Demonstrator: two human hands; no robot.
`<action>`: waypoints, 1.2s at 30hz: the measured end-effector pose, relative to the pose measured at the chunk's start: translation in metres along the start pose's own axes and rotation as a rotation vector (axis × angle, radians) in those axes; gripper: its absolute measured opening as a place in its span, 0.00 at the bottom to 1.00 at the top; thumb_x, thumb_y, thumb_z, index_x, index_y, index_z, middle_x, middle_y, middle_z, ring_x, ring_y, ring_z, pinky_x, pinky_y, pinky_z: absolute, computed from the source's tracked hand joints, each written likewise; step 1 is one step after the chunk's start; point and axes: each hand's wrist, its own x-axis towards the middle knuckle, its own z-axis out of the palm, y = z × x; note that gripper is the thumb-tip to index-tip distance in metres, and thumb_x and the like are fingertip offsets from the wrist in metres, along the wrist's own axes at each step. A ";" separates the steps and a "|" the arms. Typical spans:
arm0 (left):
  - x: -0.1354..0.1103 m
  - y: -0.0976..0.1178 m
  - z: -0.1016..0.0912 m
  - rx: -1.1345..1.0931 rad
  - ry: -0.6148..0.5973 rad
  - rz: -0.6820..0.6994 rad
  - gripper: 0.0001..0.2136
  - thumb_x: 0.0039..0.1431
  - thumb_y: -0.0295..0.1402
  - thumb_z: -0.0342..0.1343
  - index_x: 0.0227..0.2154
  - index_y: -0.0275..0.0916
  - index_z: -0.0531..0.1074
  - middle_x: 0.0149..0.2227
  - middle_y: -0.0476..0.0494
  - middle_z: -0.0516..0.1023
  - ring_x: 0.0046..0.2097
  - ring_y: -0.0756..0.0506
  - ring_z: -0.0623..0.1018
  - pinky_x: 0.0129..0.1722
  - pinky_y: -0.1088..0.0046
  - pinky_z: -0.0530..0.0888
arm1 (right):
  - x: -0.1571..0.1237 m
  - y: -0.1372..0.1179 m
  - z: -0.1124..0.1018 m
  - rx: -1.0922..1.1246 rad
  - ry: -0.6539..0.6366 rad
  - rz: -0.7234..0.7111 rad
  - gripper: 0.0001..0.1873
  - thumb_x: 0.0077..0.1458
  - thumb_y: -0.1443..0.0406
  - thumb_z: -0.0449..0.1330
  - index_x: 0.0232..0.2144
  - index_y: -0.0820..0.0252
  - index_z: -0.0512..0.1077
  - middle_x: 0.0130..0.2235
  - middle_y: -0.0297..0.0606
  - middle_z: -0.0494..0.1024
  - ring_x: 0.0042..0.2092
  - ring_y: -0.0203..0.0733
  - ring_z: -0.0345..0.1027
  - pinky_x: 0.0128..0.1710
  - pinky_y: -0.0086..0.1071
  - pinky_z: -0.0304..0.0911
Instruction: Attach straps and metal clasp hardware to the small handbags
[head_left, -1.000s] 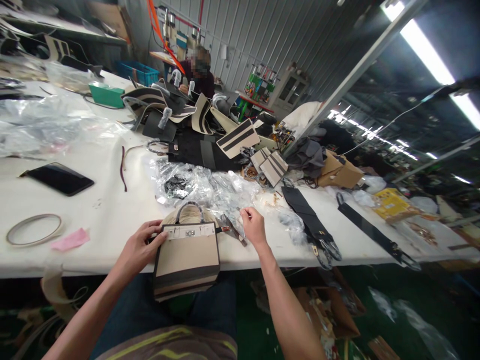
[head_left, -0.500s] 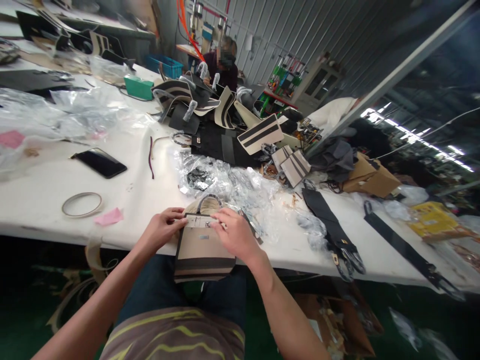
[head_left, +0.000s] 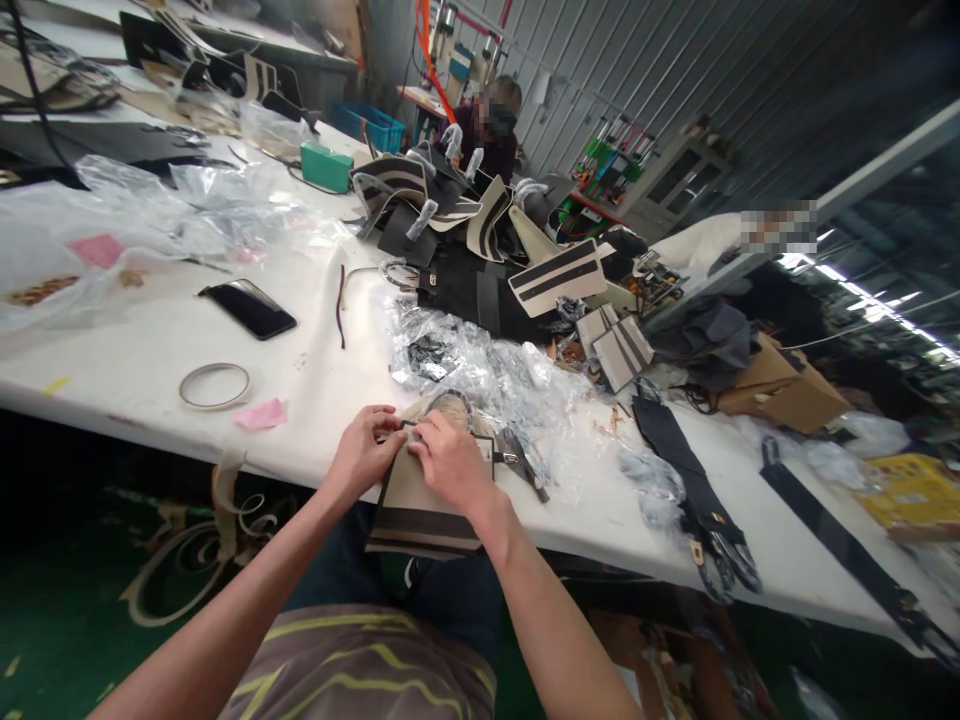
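Observation:
A beige handbag [head_left: 426, 488] with dark trim and dark bands near its bottom leans at the table's front edge, over my lap. My left hand [head_left: 366, 450] closes on its upper left corner, thumb on the front. My right hand [head_left: 454, 462] lies across the upper front, its fingers bunched near the left fingertips. What the right fingers pinch is hidden. Behind the hands rises the bag's handle [head_left: 450, 398], partly covered. A dark strap with a buckle [head_left: 511, 458] sticks out to the right of the bag.
Crumpled clear plastic [head_left: 487, 365] lies just beyond the bag. To the left are a phone [head_left: 251, 308], a tape roll [head_left: 214, 385] and pink paper [head_left: 261, 413]. Black straps [head_left: 675, 450] lie right. Striped bag panels [head_left: 559, 280] are heaped behind; a person [head_left: 487, 125] sits beyond.
My right hand has shifted left across the bag's top, close to my left fingers, covering the metal fitting that showed before. The view has turned left, and the buckled strap shows more.

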 end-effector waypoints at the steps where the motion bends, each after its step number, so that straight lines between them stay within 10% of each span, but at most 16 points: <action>1: -0.001 0.000 0.000 -0.017 0.012 0.019 0.15 0.58 0.46 0.64 0.40 0.41 0.84 0.54 0.34 0.83 0.51 0.35 0.85 0.51 0.57 0.83 | 0.000 0.000 0.001 0.005 0.000 -0.001 0.04 0.73 0.69 0.62 0.47 0.59 0.77 0.50 0.47 0.78 0.52 0.54 0.72 0.55 0.47 0.72; 16: 0.001 -0.004 -0.006 0.013 -0.095 0.030 0.17 0.58 0.45 0.64 0.46 0.42 0.85 0.48 0.38 0.86 0.49 0.35 0.84 0.55 0.54 0.81 | -0.002 0.009 -0.001 0.500 0.186 0.174 0.10 0.73 0.66 0.62 0.43 0.56 0.85 0.45 0.40 0.86 0.47 0.46 0.81 0.52 0.38 0.74; 21: 0.001 -0.001 -0.008 0.002 -0.103 0.025 0.16 0.58 0.45 0.64 0.45 0.42 0.84 0.48 0.38 0.86 0.48 0.35 0.84 0.55 0.54 0.81 | -0.008 0.004 0.010 0.700 0.257 0.399 0.17 0.68 0.62 0.66 0.57 0.53 0.84 0.41 0.36 0.89 0.38 0.45 0.82 0.41 0.35 0.77; 36: -0.001 0.000 -0.007 -0.001 -0.095 0.017 0.19 0.60 0.48 0.65 0.46 0.41 0.85 0.49 0.37 0.86 0.48 0.36 0.83 0.54 0.56 0.80 | -0.004 -0.004 0.017 0.473 0.260 0.263 0.11 0.69 0.68 0.67 0.50 0.55 0.86 0.45 0.41 0.84 0.46 0.46 0.80 0.50 0.37 0.75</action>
